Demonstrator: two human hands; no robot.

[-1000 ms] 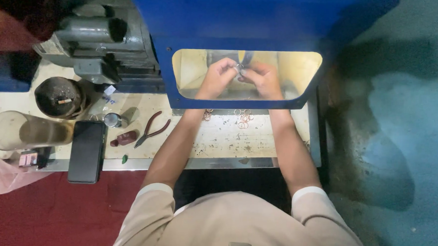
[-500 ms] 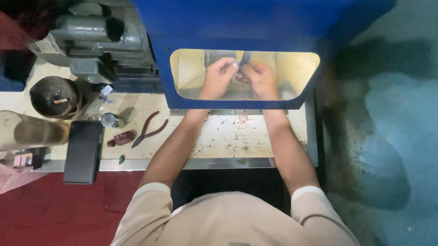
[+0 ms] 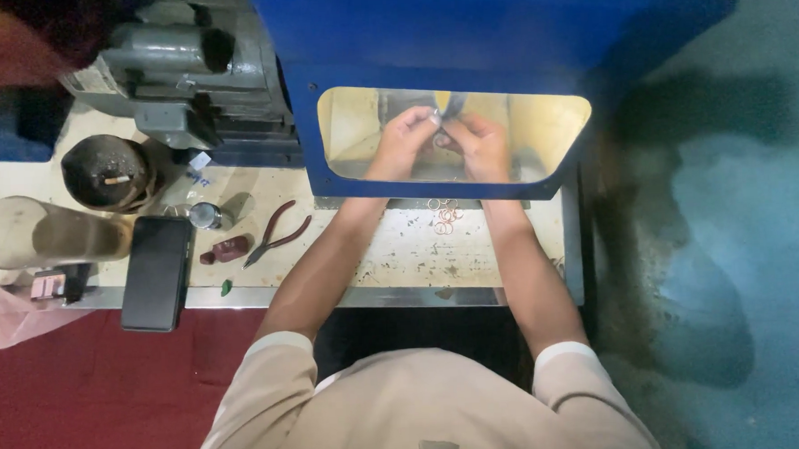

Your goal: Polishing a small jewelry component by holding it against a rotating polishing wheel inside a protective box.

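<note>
A small ring (image 3: 435,142) sits between both hands — left hand (image 3: 402,142), right hand (image 3: 475,147) — pinched by closed fingertips.

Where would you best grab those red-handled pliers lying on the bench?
By the two handles. The red-handled pliers lie flat on the pale workbench, handles spread and pointing right, jaws toward the small dark red object. Come from above, closing around both handles near their curved ends.

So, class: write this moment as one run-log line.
left hand: pinching small metal ring | right hand: touching it | place: inside blue metal hood | bench: loose copper-coloured rings, red-handled pliers
</note>
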